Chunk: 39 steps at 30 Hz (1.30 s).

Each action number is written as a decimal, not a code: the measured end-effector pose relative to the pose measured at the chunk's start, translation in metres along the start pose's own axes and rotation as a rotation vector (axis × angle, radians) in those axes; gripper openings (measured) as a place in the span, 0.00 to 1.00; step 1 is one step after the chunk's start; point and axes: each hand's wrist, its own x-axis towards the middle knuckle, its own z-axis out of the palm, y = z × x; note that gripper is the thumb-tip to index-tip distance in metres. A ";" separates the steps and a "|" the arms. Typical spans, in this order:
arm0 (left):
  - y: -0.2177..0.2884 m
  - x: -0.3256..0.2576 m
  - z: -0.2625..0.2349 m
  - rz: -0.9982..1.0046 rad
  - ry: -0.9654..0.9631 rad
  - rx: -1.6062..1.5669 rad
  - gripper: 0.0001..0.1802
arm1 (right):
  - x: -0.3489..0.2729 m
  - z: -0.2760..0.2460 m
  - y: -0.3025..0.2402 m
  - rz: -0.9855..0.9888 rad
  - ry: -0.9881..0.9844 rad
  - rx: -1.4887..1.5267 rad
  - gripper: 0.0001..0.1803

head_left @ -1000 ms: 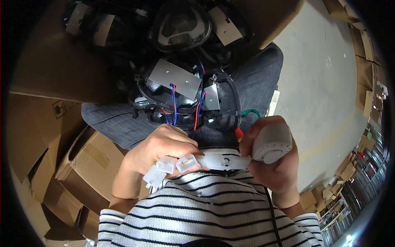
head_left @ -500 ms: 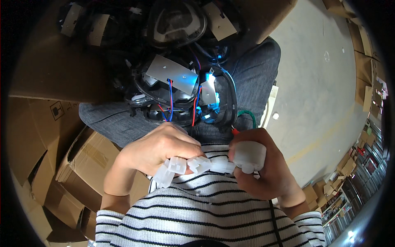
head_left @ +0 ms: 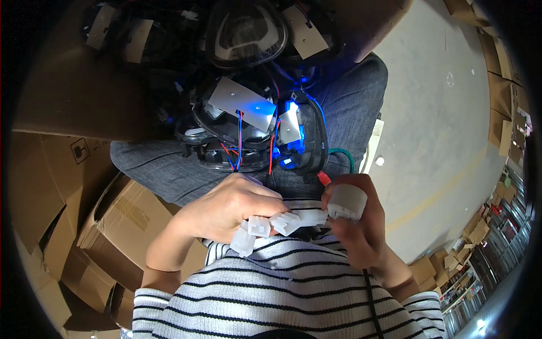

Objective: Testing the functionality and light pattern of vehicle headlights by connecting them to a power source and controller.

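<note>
In front of my belly, my left hand (head_left: 231, 203) is closed around several white plastic wire connectors (head_left: 258, 226), which stick out below its fingers. My right hand (head_left: 370, 220) is closed on a white round, drum-shaped piece (head_left: 346, 201). A white connector (head_left: 312, 217) bridges the gap between the hands; whether the right fingers grip it is hidden. Beside that hand pokes a red tip (head_left: 323, 178), with a green cord (head_left: 341, 151) near it. On my lap lie black lamp units (head_left: 240, 104) with metal plates and red and blue wires. One lamp (head_left: 293, 135) glows deep blue.
A large open cardboard box (head_left: 68, 101) holds more lamp units (head_left: 248, 34) ahead of me. Flattened and folded cartons (head_left: 130, 220) lie to my left. Grey floor (head_left: 429, 130) spreads out on the right, with shelves and boxes (head_left: 474, 231) beyond. A black cable (head_left: 372, 305) runs down my side.
The lamp's glow turns from pale blue-white to deep blue. My left hand and its connectors shift slightly right. My right hand turns a little, and the red tip shows more.
</note>
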 end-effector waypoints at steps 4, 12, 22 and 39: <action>0.003 -0.001 -0.001 0.012 -0.002 0.033 0.07 | 0.002 0.002 0.000 0.004 0.002 0.007 0.17; 0.036 -0.038 -0.020 0.038 0.466 0.371 0.11 | 0.002 -0.014 -0.009 0.016 0.315 0.275 0.18; 0.027 -0.030 -0.020 0.265 0.742 -0.071 0.20 | 0.009 -0.025 -0.006 -0.113 0.317 0.263 0.23; 0.000 0.115 -0.079 -0.133 0.793 -0.719 0.15 | 0.009 -0.037 -0.005 -0.065 0.291 0.277 0.15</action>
